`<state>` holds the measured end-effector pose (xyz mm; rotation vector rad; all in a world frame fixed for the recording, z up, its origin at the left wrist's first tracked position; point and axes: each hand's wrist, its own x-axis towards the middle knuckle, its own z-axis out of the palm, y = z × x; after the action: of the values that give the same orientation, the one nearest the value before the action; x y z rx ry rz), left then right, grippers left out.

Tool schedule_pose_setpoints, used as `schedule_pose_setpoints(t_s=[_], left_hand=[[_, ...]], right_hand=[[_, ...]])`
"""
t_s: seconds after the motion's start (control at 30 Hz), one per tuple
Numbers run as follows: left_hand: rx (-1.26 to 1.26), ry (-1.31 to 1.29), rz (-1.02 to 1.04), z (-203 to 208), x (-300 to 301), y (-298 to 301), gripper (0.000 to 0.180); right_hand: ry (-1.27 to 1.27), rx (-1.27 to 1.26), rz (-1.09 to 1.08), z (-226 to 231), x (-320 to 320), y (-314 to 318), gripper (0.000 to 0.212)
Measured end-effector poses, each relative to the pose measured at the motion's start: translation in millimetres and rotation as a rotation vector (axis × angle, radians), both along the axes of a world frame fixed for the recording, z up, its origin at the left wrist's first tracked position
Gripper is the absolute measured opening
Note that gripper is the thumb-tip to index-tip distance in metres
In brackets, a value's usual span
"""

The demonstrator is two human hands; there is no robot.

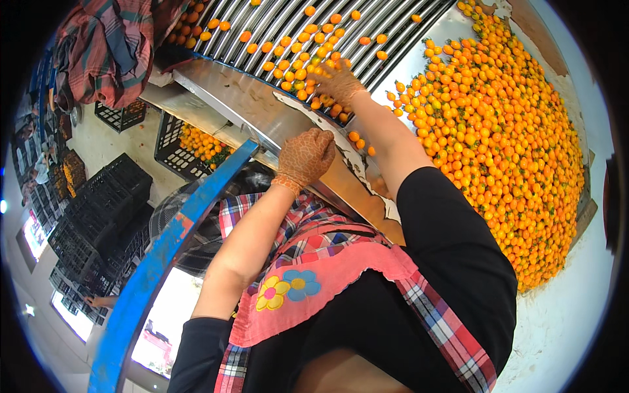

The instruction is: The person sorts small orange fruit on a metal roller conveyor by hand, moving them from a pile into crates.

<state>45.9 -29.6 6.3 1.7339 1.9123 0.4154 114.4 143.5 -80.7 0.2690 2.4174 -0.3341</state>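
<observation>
My right hand, in a brown patterned glove, reaches over a roller conveyor of metal bars. Its fingers are spread and lie among orange-yellow cherry tomatoes scattered on the rollers. Closer to my body, my left hand, gloved alike, is closed in a fist at the metal ledge along the conveyor's near side. Whatever that fist may hold is hidden by its curled fingers. A large heap of cherry tomatoes, some with green stems, spreads over the pale surface to the right of my right arm.
A blue metal bar slants up on the left. Beyond it stand a black crate partly filled with tomatoes and stacked black crates. At the upper left is a person's checked sleeve. Torn board edging runs beside the ledge.
</observation>
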Motion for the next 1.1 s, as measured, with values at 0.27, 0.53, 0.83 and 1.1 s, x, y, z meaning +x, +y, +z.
schedule_pose_setpoints(t_s=[0.27,0.53,0.83,1.1], left_hand=[[0.140,-0.011,-0.005,-2.6,3.5,-1.5,0.010],[0.041,-0.026,-0.030,-1.7,2.5,-1.0,0.012],[-0.153,-0.187,0.082,26.5,3.2,15.8,0.018],[-0.588,-0.750,0.564,69.3,1.5,27.4,0.026]], right_hand=[[-0.088,0.219,-1.062,-76.9,58.7,28.3,0.066],[0.088,-0.075,-0.936,-56.1,14.0,-78.0,0.057],[-0.287,0.044,-1.172,4.3,118.5,-80.0,0.097],[-0.039,-0.210,-1.867,-44.3,84.3,-125.9,0.112]])
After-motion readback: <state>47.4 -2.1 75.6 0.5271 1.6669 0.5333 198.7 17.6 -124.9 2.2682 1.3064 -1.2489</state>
